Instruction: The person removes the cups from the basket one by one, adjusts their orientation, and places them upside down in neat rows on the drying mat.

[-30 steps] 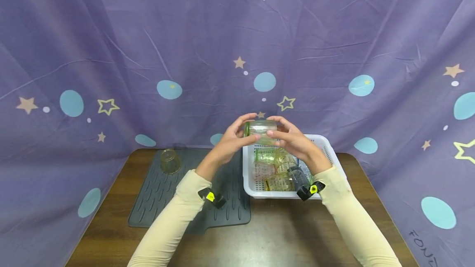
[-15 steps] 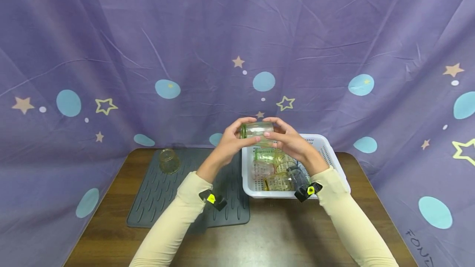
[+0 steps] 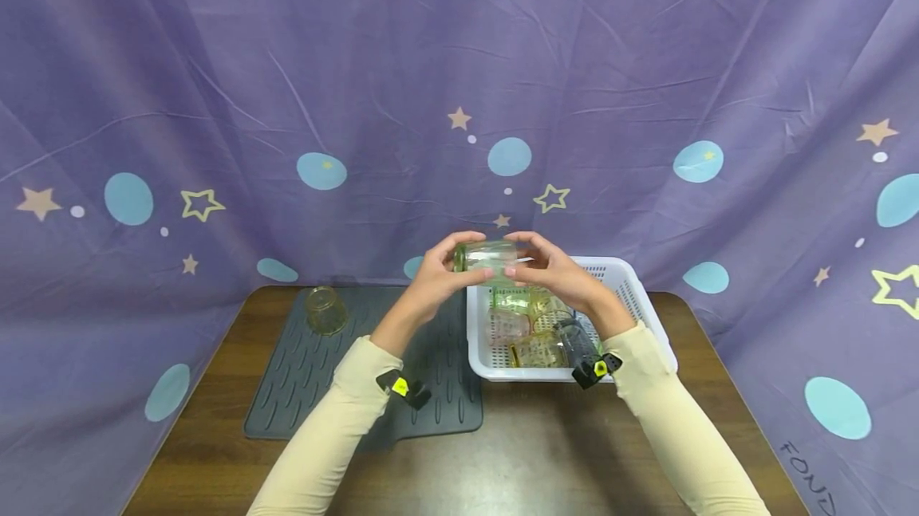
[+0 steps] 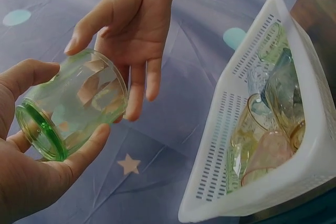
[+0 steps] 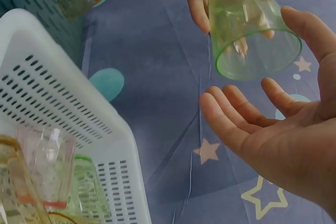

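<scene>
purple curtain (image 3: 402,69), green glass (image 4: 73,106), inside left grip (image 4: 32,179)

I see a brown wood-grain table (image 3: 502,452), light glinting off its near part. Directly on it I make out a dark grey ridged mat (image 3: 301,380) and, just beside it, a white perforated basket (image 3: 538,375).

Green cup (image 4: 79,103): transparent, smooth, glossy; glass or plastic cannot be distinguished. Clock positions refer to the head view. Basket (image 3: 538,375), 4 o'clock: smooth plastic, perforated walls. Amber cup (image 3: 326,312), 8 o'clock: transparent, glossy. Mat (image 3: 305,376), 7 o'clock: matt, rubber-like, textured. Table (image 3: 502,452), 6 o'clock: wood-grained, glossy. Backdrop (image 3: 402,85), 12 o'clock: creased matt cloth.
</scene>
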`<state>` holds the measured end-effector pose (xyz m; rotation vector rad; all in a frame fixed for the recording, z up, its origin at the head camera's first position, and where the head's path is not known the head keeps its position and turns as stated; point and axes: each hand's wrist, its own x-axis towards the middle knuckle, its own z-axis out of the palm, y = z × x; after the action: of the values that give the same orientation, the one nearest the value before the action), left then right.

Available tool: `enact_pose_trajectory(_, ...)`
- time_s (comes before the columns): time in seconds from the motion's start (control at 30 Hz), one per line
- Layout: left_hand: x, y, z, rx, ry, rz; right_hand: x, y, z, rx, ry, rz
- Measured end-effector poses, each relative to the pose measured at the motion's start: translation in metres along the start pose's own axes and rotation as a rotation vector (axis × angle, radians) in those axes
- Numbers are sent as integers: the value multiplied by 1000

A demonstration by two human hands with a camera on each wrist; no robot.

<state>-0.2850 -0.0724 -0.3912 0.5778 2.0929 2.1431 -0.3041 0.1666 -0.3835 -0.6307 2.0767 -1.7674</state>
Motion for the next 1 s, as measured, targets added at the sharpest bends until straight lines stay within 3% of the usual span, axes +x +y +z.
enact_pose_trajectory(0.27,-5,-9,-18,-15,30,-26,-1,2,-10,-131,-14,11)
enact_pose_trajectory(0.6,-15,-21,-48,29,118,-91,-4,11,-50,-507,17,34)
enact_pose_trajectory(0.9,-21,-32,-70,82,166,-160,-11,21,-80,-635,-36,214)
enact_pose_trajectory(1.0,-22,-35,-77,113,174,-180,-12,25,-87,-722,-67,270)
